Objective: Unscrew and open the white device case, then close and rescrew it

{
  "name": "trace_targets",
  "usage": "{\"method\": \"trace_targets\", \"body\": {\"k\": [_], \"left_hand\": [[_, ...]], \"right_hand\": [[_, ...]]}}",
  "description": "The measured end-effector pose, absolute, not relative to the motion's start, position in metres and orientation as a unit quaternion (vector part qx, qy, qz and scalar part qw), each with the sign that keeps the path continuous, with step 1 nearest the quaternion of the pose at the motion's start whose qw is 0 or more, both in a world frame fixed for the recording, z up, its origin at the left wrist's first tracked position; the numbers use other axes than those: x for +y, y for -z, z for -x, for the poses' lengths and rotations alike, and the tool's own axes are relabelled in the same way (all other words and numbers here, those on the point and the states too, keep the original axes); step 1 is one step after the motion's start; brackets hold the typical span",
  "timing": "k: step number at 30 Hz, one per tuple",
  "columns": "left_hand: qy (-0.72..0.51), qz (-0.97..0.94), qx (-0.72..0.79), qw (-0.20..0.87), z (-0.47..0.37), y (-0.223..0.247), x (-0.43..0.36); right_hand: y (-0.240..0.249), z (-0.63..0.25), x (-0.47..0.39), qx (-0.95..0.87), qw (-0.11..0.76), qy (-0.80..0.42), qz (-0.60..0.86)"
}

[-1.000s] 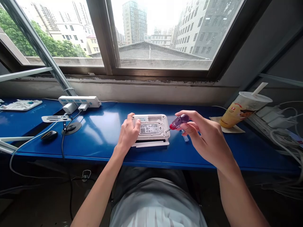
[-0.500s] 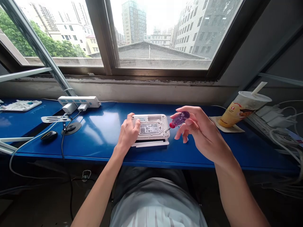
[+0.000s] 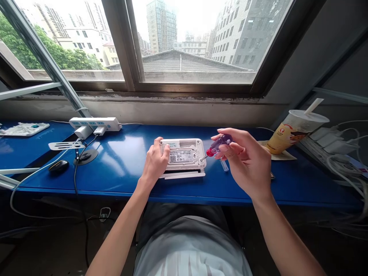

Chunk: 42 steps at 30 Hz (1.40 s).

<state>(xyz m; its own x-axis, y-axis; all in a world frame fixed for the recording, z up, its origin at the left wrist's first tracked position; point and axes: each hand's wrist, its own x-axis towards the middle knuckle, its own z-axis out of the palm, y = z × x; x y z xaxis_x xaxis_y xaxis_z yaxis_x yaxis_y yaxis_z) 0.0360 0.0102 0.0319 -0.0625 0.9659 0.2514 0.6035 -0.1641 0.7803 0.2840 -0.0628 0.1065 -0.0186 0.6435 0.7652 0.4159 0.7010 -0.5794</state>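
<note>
A white router (image 3: 184, 156) lies underside up on the blue table, with vents, a printed label and a folded antenna (image 3: 184, 175) along its near edge. My left hand (image 3: 157, 157) grips its left end, thumb on top and fingers over the far corner. In my right hand (image 3: 244, 159) is a screwdriver (image 3: 218, 145) with a purple handle and a red collar. It is tilted, its tip at the lower right corner of the router; whether a screw sits under the tip I cannot tell. A clear, slim object (image 3: 224, 165) lies on the table beside my right hand.
A drink cup with a straw (image 3: 287, 132) stands on a napkin (image 3: 283, 156) at the right, near piled white adapters and cables (image 3: 333, 140). To the left are a power strip (image 3: 109, 124), a black mouse (image 3: 59, 166) and a stand with a round base (image 3: 90, 156).
The fingers of my right hand have curled in closer around the screwdriver handle, and the hand has turned. The clear object below it shows more now. My left hand and the router stay put.
</note>
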Motion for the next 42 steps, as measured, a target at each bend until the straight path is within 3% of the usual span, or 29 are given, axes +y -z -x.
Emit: {"method": "trace_targets", "body": {"k": [7,30,42], "left_hand": [[-0.407,-0.645,0.609,0.220,-0.036,-0.032,0.010],[-0.432,-0.650,0.578,0.239,-0.029,-0.037,0.011],[-0.451,-0.654,0.562,0.232,-0.025,-0.040,0.009]], "right_hand": [[-0.109,-0.285,-0.068,-0.726,0.583,0.040,0.363],[-0.111,-0.291,-0.074,-0.709,0.617,0.067,0.336],[-0.107,-0.284,-0.078,-0.723,0.620,0.141,0.272]]}}
